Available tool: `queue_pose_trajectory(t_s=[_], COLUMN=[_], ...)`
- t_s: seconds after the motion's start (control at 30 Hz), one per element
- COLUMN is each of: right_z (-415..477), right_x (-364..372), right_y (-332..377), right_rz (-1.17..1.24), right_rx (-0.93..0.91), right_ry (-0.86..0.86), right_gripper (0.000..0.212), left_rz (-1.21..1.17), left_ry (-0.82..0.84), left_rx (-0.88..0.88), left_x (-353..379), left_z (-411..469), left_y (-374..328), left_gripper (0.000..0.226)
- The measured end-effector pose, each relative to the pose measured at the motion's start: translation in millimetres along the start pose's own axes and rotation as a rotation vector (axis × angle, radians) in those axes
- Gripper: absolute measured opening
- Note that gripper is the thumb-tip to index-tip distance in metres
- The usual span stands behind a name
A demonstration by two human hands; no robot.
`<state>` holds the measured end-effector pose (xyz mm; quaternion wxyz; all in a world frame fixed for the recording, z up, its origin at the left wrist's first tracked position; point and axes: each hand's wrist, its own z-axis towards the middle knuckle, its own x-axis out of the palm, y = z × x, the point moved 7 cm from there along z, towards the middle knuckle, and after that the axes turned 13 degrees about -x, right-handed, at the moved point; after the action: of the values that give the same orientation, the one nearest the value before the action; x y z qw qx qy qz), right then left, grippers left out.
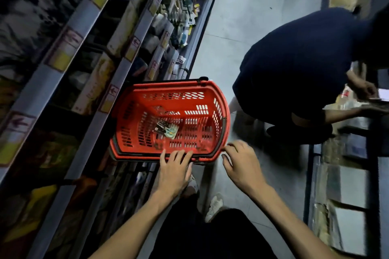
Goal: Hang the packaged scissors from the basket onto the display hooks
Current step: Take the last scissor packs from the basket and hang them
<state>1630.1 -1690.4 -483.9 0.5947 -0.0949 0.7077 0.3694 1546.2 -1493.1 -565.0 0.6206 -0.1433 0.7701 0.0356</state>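
Teal and dark shapes under a glossy wrap are all that can be made out of the packaged scissors point(166, 129); the pack is too blurred for its print to be read. It lies flat on the slotted bottom of the basket point(168, 86), left of middle and apart from the walls, and neither hand touches it.

Nearest to it, the left hand point(174, 169) reaches forward palm down. Its fingers are straight and fanned apart, with the tips lying over the basket's near rim, and it holds nothing. The right hand point(242, 164) is also palm down, just outside the near right corner. Its fingers are loosely bent and grip nothing. Their tips sit right by the dark handle point(224, 130), which is folded down along the rim; whether they touch it I cannot tell. Both forearms are bare and run in from the bottom edge.

The basket is red plastic with perforated sides and stands on a grey floor point(242, 27) hard against the foot of the shelving point(84, 90). The shelving rises at the left, with yellow and white price tags along its rails. A pale shoe point(214, 206) shows below the hands. To the right, another person point(294, 65) in dark clothes crouches facing a second rack.
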Motion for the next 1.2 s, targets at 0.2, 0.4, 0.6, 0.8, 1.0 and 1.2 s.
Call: queue_pose_trajectory(t_s=[0.2,0.4,0.6,0.8,1.0,1.2], right_z=[88,104,109,108,108,109], right_x=[35,71,73,81,89,94], right_y=[-4,-13,-16,-22,-26,-28], right_rz=[-0.117,-0.192,-0.184,-0.164,-0.189,-0.189], right_rx=[-0.122,-0.165,-0.206,-0.223,-0.256,-0.262], right_ry=[0.042,0.261,0.210,0.142,0.136,0.127], right_gripper=[0.037,0.038,0.037,0.029,0.030,0.031], left_rz=[-0.061,-0.077,0.045,0.241,0.389,0.424], left_ry=[0.107,0.372,0.511,0.599,0.565,0.546], left_rx=[-0.039,-0.252,-0.308,-0.295,-0.120,-0.147], left_x=[-2,7,61,147,189,218], left_z=[39,93,150,197,232,250], left_y=[28,62,79,103,113,137], left_gripper=[0.036,0.049,0.043,0.065,0.091,0.090])
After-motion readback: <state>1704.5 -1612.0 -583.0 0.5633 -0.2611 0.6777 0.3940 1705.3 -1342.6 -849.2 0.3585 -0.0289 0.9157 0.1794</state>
